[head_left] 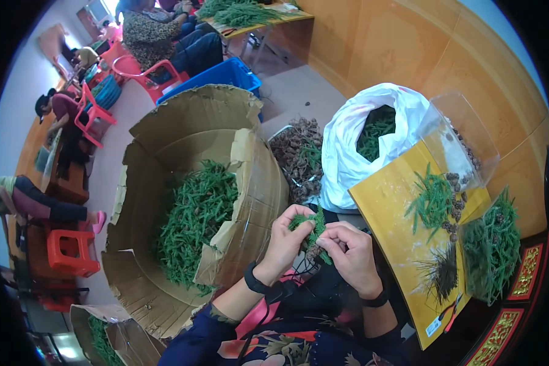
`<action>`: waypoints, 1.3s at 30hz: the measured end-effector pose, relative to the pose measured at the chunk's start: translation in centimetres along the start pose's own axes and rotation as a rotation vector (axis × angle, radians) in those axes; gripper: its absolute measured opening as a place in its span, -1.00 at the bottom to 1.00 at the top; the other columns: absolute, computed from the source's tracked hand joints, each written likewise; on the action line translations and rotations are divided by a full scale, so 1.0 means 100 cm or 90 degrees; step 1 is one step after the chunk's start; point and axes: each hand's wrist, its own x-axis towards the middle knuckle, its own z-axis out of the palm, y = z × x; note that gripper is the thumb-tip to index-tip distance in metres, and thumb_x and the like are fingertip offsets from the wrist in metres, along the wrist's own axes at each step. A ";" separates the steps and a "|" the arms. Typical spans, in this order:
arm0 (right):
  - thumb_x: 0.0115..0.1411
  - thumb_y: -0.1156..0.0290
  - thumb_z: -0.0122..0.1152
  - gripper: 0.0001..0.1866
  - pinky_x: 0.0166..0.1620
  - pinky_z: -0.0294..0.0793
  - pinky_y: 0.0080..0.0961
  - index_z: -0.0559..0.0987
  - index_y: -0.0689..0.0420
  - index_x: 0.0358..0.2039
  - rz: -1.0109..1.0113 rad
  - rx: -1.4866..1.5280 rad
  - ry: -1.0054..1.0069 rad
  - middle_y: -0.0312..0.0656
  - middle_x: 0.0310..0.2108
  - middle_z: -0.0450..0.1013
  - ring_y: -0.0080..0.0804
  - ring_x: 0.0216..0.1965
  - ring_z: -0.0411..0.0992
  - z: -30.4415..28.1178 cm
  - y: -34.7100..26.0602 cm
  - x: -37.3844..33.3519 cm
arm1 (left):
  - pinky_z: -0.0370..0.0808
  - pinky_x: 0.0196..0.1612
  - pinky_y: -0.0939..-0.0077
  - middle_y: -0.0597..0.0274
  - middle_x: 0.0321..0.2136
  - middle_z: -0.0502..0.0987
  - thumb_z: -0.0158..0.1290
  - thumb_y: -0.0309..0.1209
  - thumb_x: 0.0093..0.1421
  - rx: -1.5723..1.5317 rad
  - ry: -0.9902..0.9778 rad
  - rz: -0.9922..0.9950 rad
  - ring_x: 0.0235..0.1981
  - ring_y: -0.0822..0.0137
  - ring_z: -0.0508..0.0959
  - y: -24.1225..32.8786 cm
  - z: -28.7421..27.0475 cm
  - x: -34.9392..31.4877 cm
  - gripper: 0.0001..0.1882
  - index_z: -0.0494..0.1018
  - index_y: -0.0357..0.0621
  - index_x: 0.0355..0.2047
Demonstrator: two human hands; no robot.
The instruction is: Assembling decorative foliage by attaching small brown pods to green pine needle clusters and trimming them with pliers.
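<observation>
Over my lap, both hands hold a small green artificial pine sprig (319, 227) with a brown pine cone (313, 251) at its lower end. The fingers of my left hand (282, 241) are closed round the sprig's left side. Beside the cone, my right hand (355, 259) pinches the sprig's lower right with thumb and fingers; the exact contact is partly hidden. To the right, a yellow tabletop (391, 229) bears loose green sprigs (430, 201), a row of pine cones (455, 207), a bundle of thin dark wires (444, 276) and pliers (451, 316).
A large torn cardboard box (256, 201) with green sprigs stands at my left. Ahead are a heap of pine cones (299, 149) and a white plastic bag (338, 165). A clear bag of greenery (494, 247) lies far right. Other people sit and work at the back and left.
</observation>
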 end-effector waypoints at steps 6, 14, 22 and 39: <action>0.06 0.56 0.23 -0.92 -0.47 0.32 -0.62 0.52 0.30 -0.47 -0.060 0.013 -0.003 -0.17 -0.45 0.46 -0.59 -0.55 0.31 -0.004 0.024 -0.013 | 0.32 -0.38 0.75 0.39 -0.49 0.41 0.01 -0.58 0.10 0.328 0.027 0.237 -0.45 0.63 0.36 -0.009 -0.002 -0.007 -0.94 0.41 -0.21 -0.38; 0.10 0.53 0.22 -0.90 -0.53 0.25 -0.73 0.54 0.29 -0.48 -0.045 0.122 0.225 -0.24 -0.44 0.50 -0.73 -0.57 0.31 -0.024 0.023 -0.048 | 0.36 -0.35 0.79 0.42 -0.48 0.48 0.05 -0.59 0.11 0.174 -0.008 0.025 -0.47 0.64 0.43 0.000 0.028 -0.025 -0.91 0.47 -0.24 -0.34; 0.08 0.51 0.25 -0.90 -0.59 0.27 -0.75 0.57 0.27 -0.50 0.056 0.081 0.251 -0.31 -0.66 0.47 -0.74 -0.66 0.32 -0.052 -0.003 -0.106 | 0.39 -0.32 0.75 0.37 -0.46 0.51 0.08 -0.61 0.11 0.218 -0.023 0.073 -0.45 0.59 0.46 -0.016 0.056 -0.054 -0.90 0.48 -0.26 -0.32; 0.01 0.45 0.26 -0.90 -0.56 0.38 -0.58 0.60 0.21 -0.51 0.091 -0.129 0.256 -0.21 -0.65 0.49 -0.54 -0.69 0.40 -0.044 0.009 -0.107 | 0.54 -0.29 0.57 0.24 -0.34 0.47 -0.01 -0.52 0.23 0.127 -0.093 0.006 -0.33 0.47 0.50 -0.006 0.051 -0.066 -0.85 0.39 -0.26 -0.19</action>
